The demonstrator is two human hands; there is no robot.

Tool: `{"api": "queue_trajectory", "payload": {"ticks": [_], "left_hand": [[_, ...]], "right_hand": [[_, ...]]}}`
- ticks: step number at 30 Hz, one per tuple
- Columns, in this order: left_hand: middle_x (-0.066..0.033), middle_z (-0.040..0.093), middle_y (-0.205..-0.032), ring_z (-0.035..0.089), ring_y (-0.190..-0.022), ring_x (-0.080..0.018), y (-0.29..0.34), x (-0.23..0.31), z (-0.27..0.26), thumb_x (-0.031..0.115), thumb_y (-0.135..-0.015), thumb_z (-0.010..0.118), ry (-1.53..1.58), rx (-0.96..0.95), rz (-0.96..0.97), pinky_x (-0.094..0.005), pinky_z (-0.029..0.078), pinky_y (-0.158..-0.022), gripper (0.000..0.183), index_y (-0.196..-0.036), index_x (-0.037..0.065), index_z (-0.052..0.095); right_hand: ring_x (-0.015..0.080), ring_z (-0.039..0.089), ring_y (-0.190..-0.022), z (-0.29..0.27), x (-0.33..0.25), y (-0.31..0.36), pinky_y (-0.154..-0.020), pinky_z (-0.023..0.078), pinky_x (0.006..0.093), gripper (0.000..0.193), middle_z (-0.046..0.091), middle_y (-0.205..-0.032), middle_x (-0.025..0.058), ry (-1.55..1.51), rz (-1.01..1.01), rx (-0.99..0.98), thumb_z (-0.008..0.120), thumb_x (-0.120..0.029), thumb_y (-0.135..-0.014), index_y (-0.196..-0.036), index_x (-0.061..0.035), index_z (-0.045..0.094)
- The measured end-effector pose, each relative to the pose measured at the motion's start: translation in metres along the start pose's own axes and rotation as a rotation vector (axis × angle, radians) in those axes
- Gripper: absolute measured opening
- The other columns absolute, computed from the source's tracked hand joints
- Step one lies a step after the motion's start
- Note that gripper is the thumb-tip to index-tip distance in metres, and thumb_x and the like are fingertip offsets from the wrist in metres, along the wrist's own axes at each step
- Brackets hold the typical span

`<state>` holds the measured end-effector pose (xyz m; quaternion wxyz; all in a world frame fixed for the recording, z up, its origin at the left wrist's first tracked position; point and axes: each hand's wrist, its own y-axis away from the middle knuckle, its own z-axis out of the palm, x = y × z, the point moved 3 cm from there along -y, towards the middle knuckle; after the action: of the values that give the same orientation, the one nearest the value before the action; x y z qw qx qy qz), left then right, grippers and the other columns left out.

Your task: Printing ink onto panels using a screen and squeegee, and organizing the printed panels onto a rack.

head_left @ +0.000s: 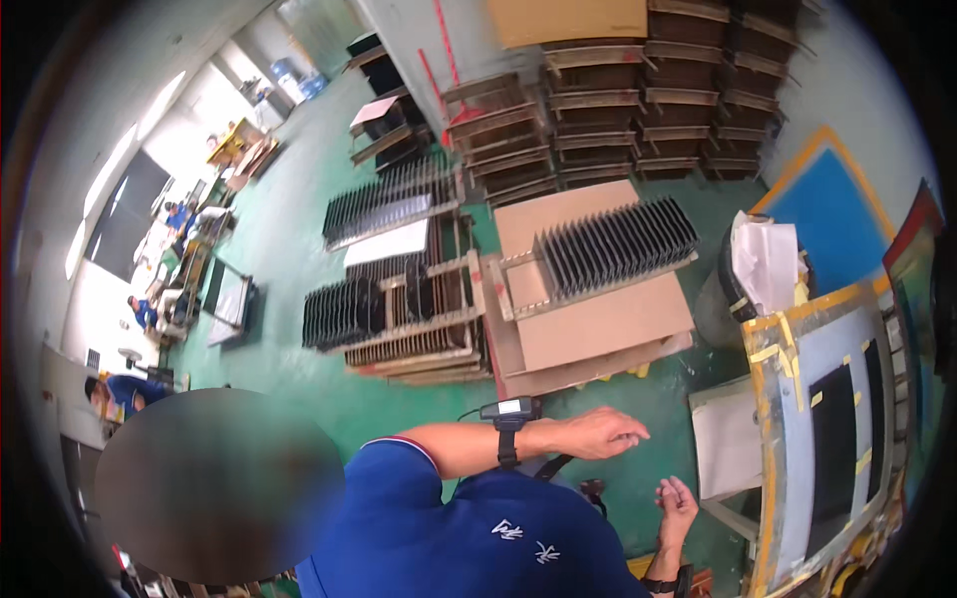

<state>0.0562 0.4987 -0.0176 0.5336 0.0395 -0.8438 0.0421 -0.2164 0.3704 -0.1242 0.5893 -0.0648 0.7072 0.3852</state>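
Observation:
My left hand point(598, 435) reaches across my body to the right with its palm down, its fingers loosely stretched and nothing visible in them. A black device is strapped on that wrist. Lower right, my right hand point(677, 510) is raised with loosely bent, parted fingers and holds nothing that I can see. Nearest to it is a tilted printing screen point(786, 453) in a worn yellowish frame, with dark panels and yellow tape strips. A pale board point(726, 444) sits beside the screen. Neither hand touches them.
Ahead, a wooden rack of black sheets point(616, 246) rests on cardboard point(598, 334). More racks point(394, 309) stand to its left, and stacked wooden racks point(598, 110) line the back. A bin with white wrapping point(768, 264) stands near a blue screen point(832, 204). People work far left.

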Motion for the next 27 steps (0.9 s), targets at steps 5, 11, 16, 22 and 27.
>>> {"api": "queue_trajectory", "payload": {"ticks": [5,11,16,22,27], "left_hand": [[-0.0159,0.071,-0.101,0.069,-0.091,-0.0320,0.041,0.006,-0.001,0.008,-0.088,0.059,-0.039,0.119,-0.190,-0.0410,0.055,-0.080,0.032,-0.120,0.002,0.063],[-0.0158,0.071,-0.102,0.070,-0.089,-0.0278,0.092,-0.023,-0.026,0.009,-0.088,0.060,-0.017,0.181,-0.328,-0.0358,0.056,-0.079,0.034,-0.121,0.002,0.063],[-0.0122,0.072,-0.103,0.070,-0.090,-0.0207,0.112,-0.053,-0.051,0.010,-0.094,0.060,0.011,0.171,-0.269,-0.0329,0.056,-0.080,0.028,-0.121,0.001,0.064],[-0.0096,0.072,-0.105,0.067,-0.095,-0.0148,0.074,-0.070,-0.048,0.011,-0.098,0.059,0.325,-0.157,-0.419,-0.0292,0.053,-0.085,0.029,-0.125,0.000,0.062],[-0.0101,0.072,-0.102,0.067,-0.092,-0.0144,0.044,-0.075,-0.015,0.010,-0.097,0.061,0.209,-0.434,-0.287,-0.0289,0.053,-0.083,0.031,-0.124,-0.003,0.061]], "right_hand": [[0.0163,0.066,-0.090,-0.020,0.014,-0.015,-0.074,0.053,0.0264,0.037,0.069,-0.112,0.0167,0.002,0.044,-0.008,0.063,-0.009,-0.095,-0.127,0.0090,0.057],[0.0162,0.066,-0.090,0.032,-0.004,-0.024,-0.075,0.053,0.0262,0.037,0.069,-0.112,0.0170,0.000,-0.024,-0.124,0.062,-0.007,-0.094,-0.127,0.0098,0.056],[0.0184,0.068,-0.097,0.091,-0.015,0.001,-0.083,0.054,0.0273,0.034,0.069,-0.115,0.0191,0.048,-0.026,-0.041,0.062,-0.006,-0.094,-0.125,0.0091,0.058],[0.0197,0.070,-0.100,0.125,-0.001,0.049,-0.088,0.055,0.0316,0.032,0.072,-0.110,0.0131,0.131,-0.262,0.116,0.065,-0.013,-0.093,-0.122,0.0007,0.063],[0.0176,0.069,-0.098,0.096,0.020,0.118,-0.085,0.055,0.0303,0.031,0.072,-0.107,0.0166,-0.082,-0.109,0.448,0.065,-0.009,-0.091,-0.120,0.0035,0.063]]}}
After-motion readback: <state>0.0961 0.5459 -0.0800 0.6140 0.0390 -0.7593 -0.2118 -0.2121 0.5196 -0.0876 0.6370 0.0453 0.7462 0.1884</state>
